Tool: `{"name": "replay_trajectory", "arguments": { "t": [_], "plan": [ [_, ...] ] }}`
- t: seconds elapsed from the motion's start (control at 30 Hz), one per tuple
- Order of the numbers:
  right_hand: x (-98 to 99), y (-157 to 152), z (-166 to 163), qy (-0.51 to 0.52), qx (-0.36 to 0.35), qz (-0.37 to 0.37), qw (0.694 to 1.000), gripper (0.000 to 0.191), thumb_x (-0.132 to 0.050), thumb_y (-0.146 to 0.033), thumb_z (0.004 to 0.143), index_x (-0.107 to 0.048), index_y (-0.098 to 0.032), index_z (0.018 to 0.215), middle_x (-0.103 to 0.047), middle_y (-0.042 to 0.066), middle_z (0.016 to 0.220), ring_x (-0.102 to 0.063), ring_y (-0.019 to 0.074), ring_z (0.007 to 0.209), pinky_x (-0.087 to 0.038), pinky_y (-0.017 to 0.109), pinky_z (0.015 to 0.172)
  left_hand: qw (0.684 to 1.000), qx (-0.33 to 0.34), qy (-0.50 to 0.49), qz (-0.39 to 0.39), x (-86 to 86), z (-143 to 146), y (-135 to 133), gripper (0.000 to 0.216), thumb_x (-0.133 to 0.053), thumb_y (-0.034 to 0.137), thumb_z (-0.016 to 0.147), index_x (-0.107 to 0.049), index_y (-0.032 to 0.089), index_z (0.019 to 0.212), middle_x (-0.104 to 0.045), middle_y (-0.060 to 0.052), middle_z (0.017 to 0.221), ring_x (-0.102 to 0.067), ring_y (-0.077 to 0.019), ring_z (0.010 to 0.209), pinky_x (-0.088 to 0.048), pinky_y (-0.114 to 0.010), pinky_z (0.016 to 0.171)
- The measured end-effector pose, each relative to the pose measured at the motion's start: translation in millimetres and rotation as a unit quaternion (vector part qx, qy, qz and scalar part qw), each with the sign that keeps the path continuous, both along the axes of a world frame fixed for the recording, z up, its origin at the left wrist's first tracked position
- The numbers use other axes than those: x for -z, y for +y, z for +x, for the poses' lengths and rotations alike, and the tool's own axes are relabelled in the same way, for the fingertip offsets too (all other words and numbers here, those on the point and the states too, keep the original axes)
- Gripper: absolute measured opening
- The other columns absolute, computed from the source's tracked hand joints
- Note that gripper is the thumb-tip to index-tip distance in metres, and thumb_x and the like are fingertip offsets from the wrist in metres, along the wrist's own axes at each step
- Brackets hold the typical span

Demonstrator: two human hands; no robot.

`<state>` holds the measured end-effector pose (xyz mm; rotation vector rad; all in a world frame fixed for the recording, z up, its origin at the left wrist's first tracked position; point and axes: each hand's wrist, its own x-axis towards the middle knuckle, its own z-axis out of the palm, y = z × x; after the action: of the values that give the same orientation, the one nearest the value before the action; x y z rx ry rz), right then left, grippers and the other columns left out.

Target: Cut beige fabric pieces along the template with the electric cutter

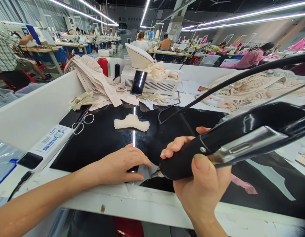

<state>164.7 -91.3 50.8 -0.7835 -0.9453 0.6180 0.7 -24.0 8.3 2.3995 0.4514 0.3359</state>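
At the black mat's (98, 144) near edge, a grey scrap (145, 171) is bracketed, seemingly for steadying, by the left hand's (123, 163) spread thumb and forefinger, while the tool (179, 164) is wrapped by the right hand's (204, 179) curled fingers, seemingly for aiming.

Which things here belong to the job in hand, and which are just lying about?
In use, by the look of it:
black tool, gripped in the right hand
grey piece at its tip, by the left hand
black mat

Seemingly just lying about:
propped phone
red spool
black spool
pink scrap
pale pad, untouched; role unclear
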Motion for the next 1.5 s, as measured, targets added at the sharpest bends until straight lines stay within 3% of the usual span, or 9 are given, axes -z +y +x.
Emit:
{"name": "replay_trajectory", "arguments": {
  "t": [0.1,0.27,0.4,0.6,1.2,1.5],
  "plan": [
    [1.5,4,2,-0.013,0.016,0.008,1.000,0.037,-0.076,-0.036,0.081,-0.058,-0.028,0.112,-0.065,-0.004,0.075,-0.061,0.0151,0.058,-0.053,0.031,0.055,1.000,-0.015,-0.022,0.002,3.4,1,0,0.030,-0.069,0.021,0.091,-0.060,0.025,0.119,-0.067,-0.003,0.125,-0.058,-0.0200,0.121,-0.021,-0.047,0.120],
    [1.3,20,9,-0.022,0.061,0.023,0.998,0.032,-0.071,-0.030,0.082,-0.056,-0.027,0.110,-0.065,-0.006,0.072,-0.058,0.0143,0.057,-0.052,0.030,0.055,0.996,-0.025,-0.090,0.006,7.6,1,2,0.029,-0.069,0.018,0.090,-0.062,0.020,0.117,-0.066,-0.007,0.128,-0.054,-0.0203,0.126,-0.036,-0.037,0.113],
    [-2.7,22,9,-0.003,0.072,0.019,0.997,0.033,-0.073,-0.032,0.080,-0.056,-0.026,0.108,-0.064,-0.006,0.070,-0.058,0.0136,0.056,-0.052,0.029,0.053,1.000,-0.001,-0.027,0.006,4.8,-1,2,0.032,-0.074,0.022,0.087,-0.064,0.025,0.118,-0.066,-0.002,0.130,-0.048,-0.0251,0.134,-0.024,-0.048,0.119],
    [-2.1,12,0,0.021,0.030,0.027,0.999,0.041,-0.078,-0.039,0.078,-0.058,-0.025,0.111,-0.066,-0.005,0.072,-0.060,0.0135,0.057,-0.052,0.028,0.054,1.000,0.003,0.017,-0.004,2.1,-3,2,0.036,-0.074,0.026,0.087,-0.064,0.027,0.121,-0.063,0.000,0.136,-0.044,-0.0249,0.138,-0.018,-0.051,0.121],
    [3.5,3,-10,0.032,-0.019,0.013,0.999,0.043,-0.079,-0.043,0.078,-0.057,-0.027,0.111,-0.063,-0.005,0.072,-0.058,0.0135,0.060,-0.053,0.027,0.054,1.000,0.020,-0.010,0.012,0.3,0,4,0.035,-0.079,0.029,0.083,-0.067,0.024,0.115,-0.066,-0.002,0.132,-0.047,-0.0250,0.135,-0.026,-0.042,0.117],
    [4.1,1,-8,0.008,-0.022,-0.012,1.000,0.038,-0.074,-0.039,0.082,-0.056,-0.028,0.113,-0.064,-0.004,0.076,-0.060,0.0144,0.061,-0.054,0.030,0.056,1.000,0.020,-0.006,0.006,1.6,-1,5,0.035,-0.079,0.031,0.082,-0.067,0.024,0.114,-0.065,-0.003,0.132,-0.047,-0.0253,0.135,-0.019,-0.047,0.120]
  ]
}}
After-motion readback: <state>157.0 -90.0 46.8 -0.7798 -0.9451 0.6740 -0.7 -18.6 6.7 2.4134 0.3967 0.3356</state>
